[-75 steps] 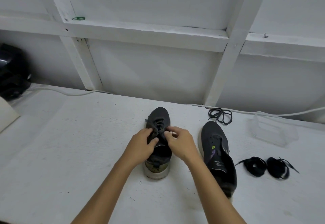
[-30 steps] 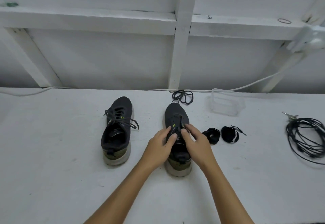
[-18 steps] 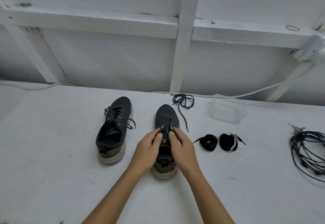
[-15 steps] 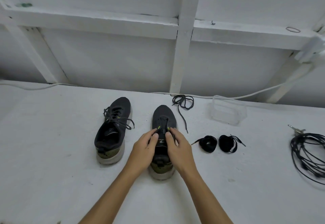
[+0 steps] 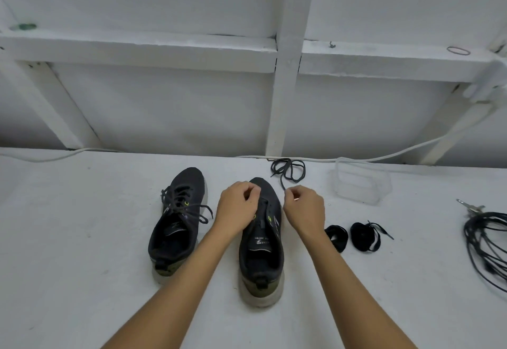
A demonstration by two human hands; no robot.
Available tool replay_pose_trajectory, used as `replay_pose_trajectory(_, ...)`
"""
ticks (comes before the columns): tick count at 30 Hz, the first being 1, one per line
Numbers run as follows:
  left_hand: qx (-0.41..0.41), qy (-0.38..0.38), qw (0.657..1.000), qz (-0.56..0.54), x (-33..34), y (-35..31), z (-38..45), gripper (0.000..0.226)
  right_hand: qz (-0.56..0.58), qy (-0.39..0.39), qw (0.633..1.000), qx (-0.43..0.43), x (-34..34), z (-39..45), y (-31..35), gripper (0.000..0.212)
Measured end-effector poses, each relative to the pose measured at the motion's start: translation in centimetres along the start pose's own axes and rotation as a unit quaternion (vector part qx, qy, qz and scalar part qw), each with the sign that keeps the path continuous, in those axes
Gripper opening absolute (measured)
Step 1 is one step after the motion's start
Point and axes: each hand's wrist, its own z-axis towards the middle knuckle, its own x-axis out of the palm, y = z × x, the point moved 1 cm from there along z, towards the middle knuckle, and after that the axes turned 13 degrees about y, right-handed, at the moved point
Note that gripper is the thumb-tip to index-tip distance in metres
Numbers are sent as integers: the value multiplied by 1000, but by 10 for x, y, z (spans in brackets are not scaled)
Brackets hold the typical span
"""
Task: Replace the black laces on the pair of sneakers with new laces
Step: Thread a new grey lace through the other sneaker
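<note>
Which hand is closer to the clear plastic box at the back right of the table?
Right. The right hand is just right of the unlaced sneaker, leaving only bare table before the clear plastic box. The left hand is over that sneaker's left side, farther off.

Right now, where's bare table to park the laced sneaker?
Free: the wide patch left of the laced sneaker, and the near strip by the forearms. Crowded: right of the unlaced sneaker, with lace bundles, clear box, cable coil.
</note>
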Motion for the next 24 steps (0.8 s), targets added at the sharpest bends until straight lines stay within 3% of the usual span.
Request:
replay_pose_trajectory(4, 3, 21, 999, 41, 2, -5, 45, 20, -116, 6, 993, 30, 7, 42, -6, 21)
replay_pose_trajectory(11, -19, 83, 992, 88, 9, -4, 94, 19, -165, -8, 986, 30, 26, 68, -22, 22)
replay_pose_trajectory(17, 73, 188, 956, 211, 11, -7, 106, 39, -67, 45, 996, -31, -1, 69, -14, 15)
replay_pose_trajectory(20, 124, 172, 956, 200, 12, -14, 104, 26, -53, 58, 995, -57, -24, 61, -4, 13)
replay_pose_trajectory(24, 146, 142, 967, 154, 1, -25, 99, 18, -14, 89, 996, -27, -52, 52, 0, 16)
